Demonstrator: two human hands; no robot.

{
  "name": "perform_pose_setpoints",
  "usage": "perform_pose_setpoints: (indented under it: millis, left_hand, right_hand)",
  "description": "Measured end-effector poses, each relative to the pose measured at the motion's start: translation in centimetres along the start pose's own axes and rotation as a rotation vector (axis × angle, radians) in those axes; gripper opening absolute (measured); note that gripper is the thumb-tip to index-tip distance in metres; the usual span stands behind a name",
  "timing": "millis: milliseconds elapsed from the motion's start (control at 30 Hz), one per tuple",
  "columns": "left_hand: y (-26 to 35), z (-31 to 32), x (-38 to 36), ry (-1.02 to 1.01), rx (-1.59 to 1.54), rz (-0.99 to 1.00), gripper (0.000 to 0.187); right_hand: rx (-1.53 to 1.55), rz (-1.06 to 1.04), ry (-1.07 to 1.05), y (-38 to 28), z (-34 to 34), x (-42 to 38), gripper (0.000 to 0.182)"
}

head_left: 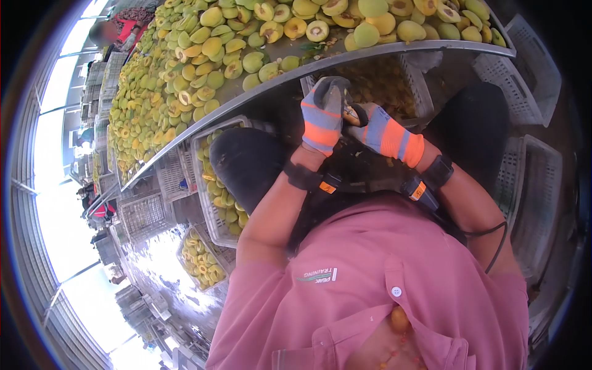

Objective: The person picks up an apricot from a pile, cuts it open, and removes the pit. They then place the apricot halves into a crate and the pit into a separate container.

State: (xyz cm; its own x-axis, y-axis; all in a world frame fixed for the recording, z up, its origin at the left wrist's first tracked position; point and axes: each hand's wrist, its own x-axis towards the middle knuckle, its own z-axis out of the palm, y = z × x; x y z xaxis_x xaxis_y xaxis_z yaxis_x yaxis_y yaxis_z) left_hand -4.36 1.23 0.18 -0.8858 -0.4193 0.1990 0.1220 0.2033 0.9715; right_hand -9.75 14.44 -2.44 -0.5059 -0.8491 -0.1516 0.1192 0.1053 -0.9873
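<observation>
Pink shirt (pixel 376 259) | left hand (pixel 322 117) curled on fruit (pixel 350 115) | right hand (pixel 383 131) curled, hold unclear | table rim (pixel 431 45) just beyond

Pale crates (pixel 509 87) at right, person in red (pixel 128 29) upper left, bright windows (pixel 52 145)

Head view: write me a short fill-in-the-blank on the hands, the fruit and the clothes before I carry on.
1. The left hand and the right hand both wear striped ____.
2. The fruit heaped on the table is coloured yellow and ____.
3. The shirt on the person is ____.
4. The crate beside the left knee holds ____.

Missing words: gloves; green; pink; fruit.
</observation>
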Motion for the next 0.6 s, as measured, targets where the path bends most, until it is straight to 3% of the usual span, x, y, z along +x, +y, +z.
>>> perform_pose_setpoints:
  millis: [100, 133, 233, 333, 400, 500, 600]
  left_hand:
    - [-0.6, -0.1, -0.2, -0.014, -0.115, -0.178, 0.016]
    - [-0.4, -0.4, -0.1, -0.065, -0.023, -0.088, 0.02]
    - [1.0, -1.5, 0.7, -0.255, -0.062, -0.115, 0.021]
    - [1.8, -1.5, 1.0, -0.315, -0.143, -0.178, 0.025]
    - [3.1, -1.2, 0.7, -0.321, -0.195, -0.264, 0.028]
    - [3.7, -1.0, 0.0, -0.297, -0.164, -0.216, 0.028]
    - [4.4, -1.4, -0.3, -0.348, -0.203, -0.255, 0.02]
  right_hand:
    - [0.034, 0.072, -0.038, -0.1, -0.2, -0.5, 0.019]
    - [0.081, 0.053, -0.058, -0.2, -0.5, -0.6, 0.02]
    - [0.204, 0.025, -0.157, -1.2, -1.5, -0.8, 0.022]
    - [0.293, 0.03, -0.29, -2.4, -2.6, -1.6, 0.022]
    - [0.193, -0.072, -0.334, -2.1, -2.8, -1.6, 0.02]
    - [0.071, -0.26, -0.36, 0.3, -2.7, -1.4, 0.018]
    - [0.297, -0.071, -0.489, -0.5, -2.9, -1.9, 0.019]
